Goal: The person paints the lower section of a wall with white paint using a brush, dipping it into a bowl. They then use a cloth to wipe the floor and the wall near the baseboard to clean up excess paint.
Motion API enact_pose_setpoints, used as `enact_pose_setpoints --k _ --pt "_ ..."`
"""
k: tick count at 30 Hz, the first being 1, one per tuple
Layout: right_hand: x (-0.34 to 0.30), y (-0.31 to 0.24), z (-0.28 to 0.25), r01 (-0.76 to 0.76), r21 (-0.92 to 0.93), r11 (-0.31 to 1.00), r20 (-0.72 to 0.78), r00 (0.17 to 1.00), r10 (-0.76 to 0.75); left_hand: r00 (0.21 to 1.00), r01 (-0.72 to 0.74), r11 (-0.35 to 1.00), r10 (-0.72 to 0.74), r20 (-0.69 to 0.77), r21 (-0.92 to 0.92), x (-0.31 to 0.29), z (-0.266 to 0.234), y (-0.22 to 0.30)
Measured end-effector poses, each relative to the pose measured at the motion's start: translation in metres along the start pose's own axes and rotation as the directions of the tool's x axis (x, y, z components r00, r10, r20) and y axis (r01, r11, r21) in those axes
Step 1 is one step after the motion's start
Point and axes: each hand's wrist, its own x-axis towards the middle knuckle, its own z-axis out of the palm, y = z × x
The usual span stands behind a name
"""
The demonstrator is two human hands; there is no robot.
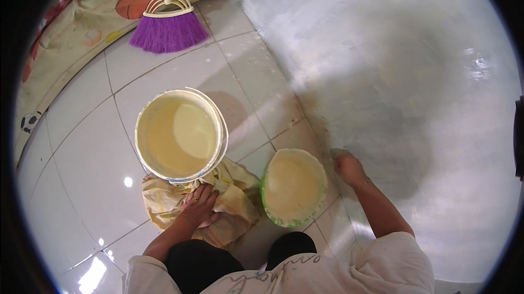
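My left hand (pixel 201 204), with a ring on one finger, presses down on a crumpled yellowish cloth (pixel 234 223) on the floor. Its fingers lie stretched out over the folds. Just beyond it stands a white bucket (pixel 180 133) holding cream-coloured liquid, its wire handle resting on the right rim. My right hand (pixel 349 169) is closed low against the pale, smeared wall (pixel 404 70). Whatever its fingers hold, if anything, is hidden. Between my hands sits a green-rimmed tub (pixel 295 187), coated inside with the same cream colour.
A purple-bristled broom (pixel 170 31) rests on the tiled floor (pixel 82 130) farther ahead. Along the far left runs a cream covering (pixel 98 27) printed with balls. The wall's foot borders the tiles on the right. My knees show close by, below the tub.
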Motion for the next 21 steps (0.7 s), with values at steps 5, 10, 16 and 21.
enact_pose_setpoints --k 5,10,16,21 --pt "0.029 0.012 0.025 -0.102 -0.154 0.983 0.102 0.988 0.119 0.995 -0.028 0.998 0.032 -0.094 0.047 0.0 0.008 -0.002" --pt "0.138 -0.055 0.013 0.127 -0.015 0.992 -0.26 0.957 -0.126 0.969 -0.072 0.996 0.08 -0.232 0.044 -0.004 0.014 -0.006" --pt "0.205 -0.115 -0.039 0.273 0.101 0.957 -0.566 0.806 -0.17 0.96 -0.076 0.996 0.083 -0.268 0.034 -0.007 0.012 -0.006" --pt "0.17 -0.057 -0.012 0.167 0.005 0.986 -0.273 0.949 -0.159 0.962 -0.085 0.996 0.09 -0.258 0.028 -0.003 0.012 -0.006"
